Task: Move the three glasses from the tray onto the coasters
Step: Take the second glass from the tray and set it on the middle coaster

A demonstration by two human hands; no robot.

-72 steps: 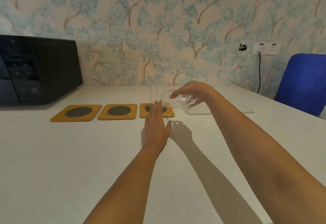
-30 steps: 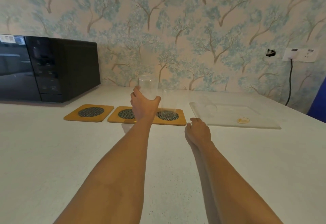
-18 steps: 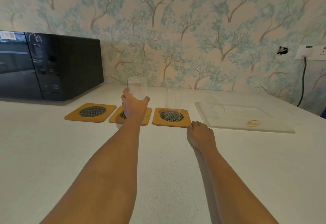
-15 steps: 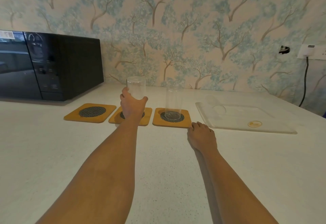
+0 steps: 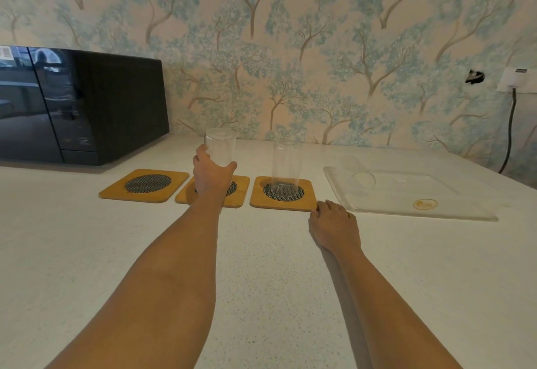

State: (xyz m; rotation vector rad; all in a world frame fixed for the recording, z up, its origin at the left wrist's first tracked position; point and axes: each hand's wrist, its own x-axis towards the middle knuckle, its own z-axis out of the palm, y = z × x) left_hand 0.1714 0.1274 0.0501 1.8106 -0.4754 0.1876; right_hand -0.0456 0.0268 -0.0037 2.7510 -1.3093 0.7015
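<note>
Left hand (image 5: 213, 178) wraps a clear glass (image 5: 220, 147) low on its body, over the middle coaster (image 5: 241, 195); base hidden, so seated or not cannot be told. Just right of that grip, a second glass (image 5: 286, 166) stands upright on the right coaster (image 5: 283, 194): done. Left of the grip, the left coaster (image 5: 145, 185) is bare. Third glass (image 5: 357, 169) lies on its side on the clear tray (image 5: 421, 197), well right. Right hand (image 5: 334, 226) holds nothing, resting flat on the counter (image 5: 261, 281) by the right coaster's corner.
</note>
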